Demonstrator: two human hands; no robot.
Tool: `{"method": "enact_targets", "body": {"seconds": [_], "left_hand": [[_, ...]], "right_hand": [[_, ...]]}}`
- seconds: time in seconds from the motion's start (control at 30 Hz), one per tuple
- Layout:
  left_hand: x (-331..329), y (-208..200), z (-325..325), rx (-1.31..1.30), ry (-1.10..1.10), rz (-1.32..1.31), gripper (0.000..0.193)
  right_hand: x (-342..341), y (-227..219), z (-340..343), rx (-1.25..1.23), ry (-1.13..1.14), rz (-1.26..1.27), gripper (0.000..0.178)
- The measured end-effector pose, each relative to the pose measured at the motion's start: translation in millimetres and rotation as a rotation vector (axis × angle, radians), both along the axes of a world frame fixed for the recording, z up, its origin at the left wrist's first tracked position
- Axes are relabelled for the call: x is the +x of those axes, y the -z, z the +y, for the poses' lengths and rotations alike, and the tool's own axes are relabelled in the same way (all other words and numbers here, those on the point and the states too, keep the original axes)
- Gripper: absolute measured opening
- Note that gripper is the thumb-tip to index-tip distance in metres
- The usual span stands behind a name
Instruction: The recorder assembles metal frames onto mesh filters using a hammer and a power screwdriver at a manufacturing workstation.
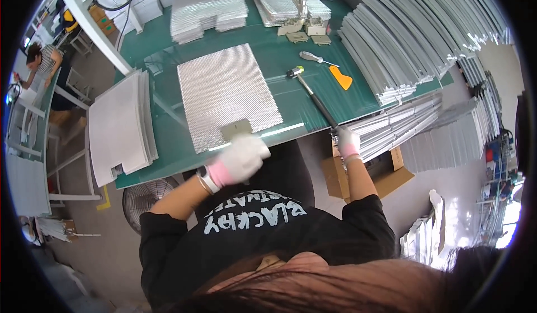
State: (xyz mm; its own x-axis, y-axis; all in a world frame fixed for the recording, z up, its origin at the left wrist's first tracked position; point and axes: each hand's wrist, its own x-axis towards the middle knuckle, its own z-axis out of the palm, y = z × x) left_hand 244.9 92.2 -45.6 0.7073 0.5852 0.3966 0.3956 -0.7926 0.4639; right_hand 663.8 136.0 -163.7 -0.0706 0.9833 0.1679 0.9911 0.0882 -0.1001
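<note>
So my left hand [241,159] is a gloved blur right by the near edge of the silvery mesh panel [229,92], which lies flat on the green surface [299,103] at my 11 o'clock, with a small greyish plate [236,128] on it; can't tell if that hand's fingers are apart or together. My right hand [349,143], 2 o'clock, is at the handle end of the hammer [318,102], can't tell if it's actually clamped on. Orange scraper [340,78] sits at 1 o'clock.

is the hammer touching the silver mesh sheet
Apart: the head view shows bare green tabletop between the hammer and the mesh sheet's right edge.
</note>
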Motion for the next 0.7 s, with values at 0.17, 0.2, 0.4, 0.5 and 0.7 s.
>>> {"method": "enact_targets", "body": {"seconds": [0.17,0.2,0.4,0.5,0.7], "left_hand": [[26,119,-56,-0.824,0.102,0.005,0.040],[36,130,-55,-0.894,-0.006,-0.004,0.046],[60,108,-53,-1.016,-0.041,-1.032,0.058],[-5,55,-61,-0.769,-0.104,-0.707,0.042],[-105,-36,-95,-0.316,-0.332,-1.584,0.040]], "right_hand": [[-52,-24,-13,-0.142,-0.399,-0.017,0.016],[-94,-56,-30,-0.214,-0.541,-0.005,0.014],[-218,-96,-104,-0.642,-1.047,0.637,0.027],[-198,-67,-94,-1.035,-0.574,1.528,0.041],[-70,-74,-51,-0.072,0.394,2.744,0.058]]}}
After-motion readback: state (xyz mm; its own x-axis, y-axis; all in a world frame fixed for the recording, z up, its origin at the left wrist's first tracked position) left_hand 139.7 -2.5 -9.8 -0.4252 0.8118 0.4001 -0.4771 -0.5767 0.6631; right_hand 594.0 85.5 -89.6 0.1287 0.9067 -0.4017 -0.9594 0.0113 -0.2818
